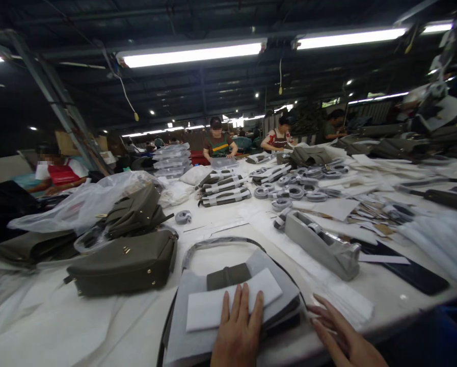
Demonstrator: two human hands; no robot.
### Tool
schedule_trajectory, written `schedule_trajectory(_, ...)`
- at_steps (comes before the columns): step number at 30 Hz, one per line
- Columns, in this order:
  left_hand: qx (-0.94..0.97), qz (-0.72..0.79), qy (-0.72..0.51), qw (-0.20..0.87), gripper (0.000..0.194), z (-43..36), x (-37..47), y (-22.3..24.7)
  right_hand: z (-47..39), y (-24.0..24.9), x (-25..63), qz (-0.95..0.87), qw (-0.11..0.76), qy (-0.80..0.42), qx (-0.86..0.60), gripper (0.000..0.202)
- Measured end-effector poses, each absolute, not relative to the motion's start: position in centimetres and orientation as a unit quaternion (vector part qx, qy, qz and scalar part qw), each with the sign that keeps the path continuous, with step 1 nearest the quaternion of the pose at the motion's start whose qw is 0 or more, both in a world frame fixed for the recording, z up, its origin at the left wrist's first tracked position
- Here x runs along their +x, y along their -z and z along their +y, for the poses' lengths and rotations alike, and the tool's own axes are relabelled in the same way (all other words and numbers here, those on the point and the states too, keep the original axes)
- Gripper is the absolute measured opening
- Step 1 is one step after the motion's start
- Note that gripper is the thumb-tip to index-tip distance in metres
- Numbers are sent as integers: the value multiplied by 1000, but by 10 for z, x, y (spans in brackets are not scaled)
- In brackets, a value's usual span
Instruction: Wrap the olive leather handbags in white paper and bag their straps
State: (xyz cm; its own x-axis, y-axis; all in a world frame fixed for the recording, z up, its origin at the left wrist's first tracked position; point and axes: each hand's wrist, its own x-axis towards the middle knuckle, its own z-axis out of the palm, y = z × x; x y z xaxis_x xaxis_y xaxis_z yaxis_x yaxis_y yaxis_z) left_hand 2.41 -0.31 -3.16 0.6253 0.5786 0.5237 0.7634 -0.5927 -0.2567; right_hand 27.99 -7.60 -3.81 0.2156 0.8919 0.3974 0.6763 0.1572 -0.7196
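My left hand (239, 326) lies flat, fingers spread, on a folded white foam sheet (201, 308). Beneath the foam is a bag wrapped in thin white sheeting (182, 300), with its dark olive flap (228, 277) showing above the foam. A wrapped handle (213, 243) arches over the table behind the bag. To the right of the bag, my right hand (341, 331) has its fingers apart and holds nothing; its fingertips are near the bag's thin dark strap.
A grey tape dispenser (320, 244) and a black phone (407, 270) sit at the right. Olive bags (125, 265) stand at the left. Wrapped straps (224, 188) and coils lie farther back. People work across the table (220, 224).
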Motion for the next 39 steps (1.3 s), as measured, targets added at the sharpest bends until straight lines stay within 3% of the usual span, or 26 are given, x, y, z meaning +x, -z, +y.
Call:
schedule_trajectory(3,-885,-352,206,225,57,-7,21,19,-75,23,272,-584,404,-259,-655,49)
schedule_trajectory(5,-887,-339,222,221,53,-8,19,16,-68,8,267,-577,369,-283,-672,51)
schedule_trajectory(11,-882,-334,248,220,49,-10,18,20,-54,-17,261,-607,329,-328,-645,30)
schedule_trajectory(19,-881,-351,241,204,55,-20,14,9,-58,-33,247,-398,481,-583,-520,30)
schedule_trajectory(23,-876,-368,249,188,70,-25,12,5,-58,-45,235,-300,558,-615,-469,28)
schedule_trajectory(27,-855,-375,291,210,64,-21,8,4,-58,-55,232,-287,567,-625,-453,32)
schedule_trajectory(30,-857,-363,299,213,61,-16,1,-1,-53,-54,250,-402,504,-565,-515,34)
schedule_trajectory(35,-842,-377,331,199,60,-11,-10,-12,-28,-36,314,-672,289,-80,-677,31)
schedule_trajectory(39,-817,-405,365,189,61,-9,-14,-19,-9,-17,337,-688,205,7,-696,32)
